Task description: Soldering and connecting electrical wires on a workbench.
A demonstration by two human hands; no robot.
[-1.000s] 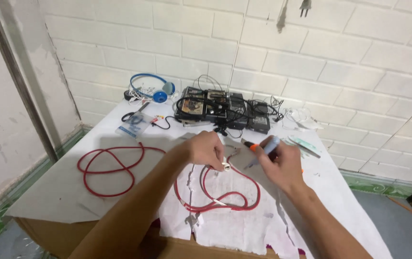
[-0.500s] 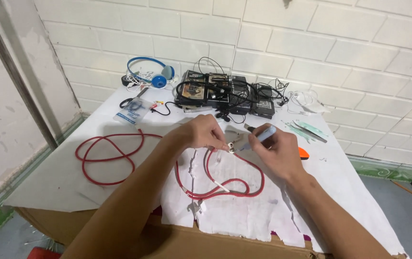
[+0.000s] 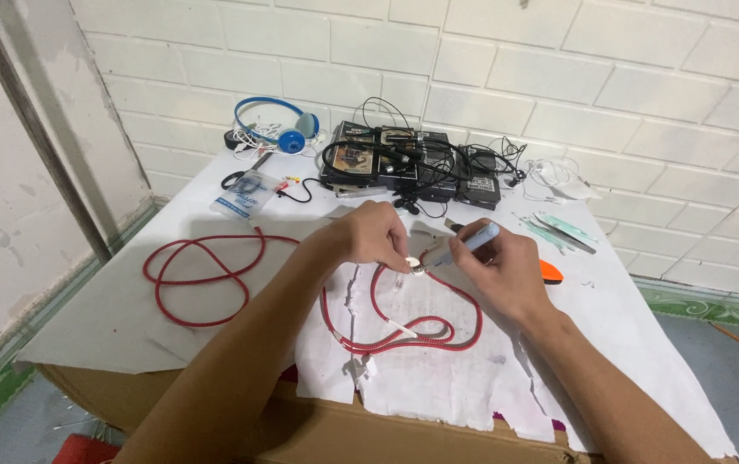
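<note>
Left hand point(image 3: 375, 236) pinches the small metal end point(image 3: 418, 268) of the red cable point(image 3: 412, 331) mid-worktop; right hand point(image 3: 507, 266), gripping a pale blue pen-like tool point(image 3: 468, 243), has brought its tip right onto that end.

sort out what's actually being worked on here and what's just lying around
In hand:
left hand pinching a small silver part
right hand holding a pale blue tool
red cable

Lying about:
blue headphones
black devices
scissors
tweezers
</note>
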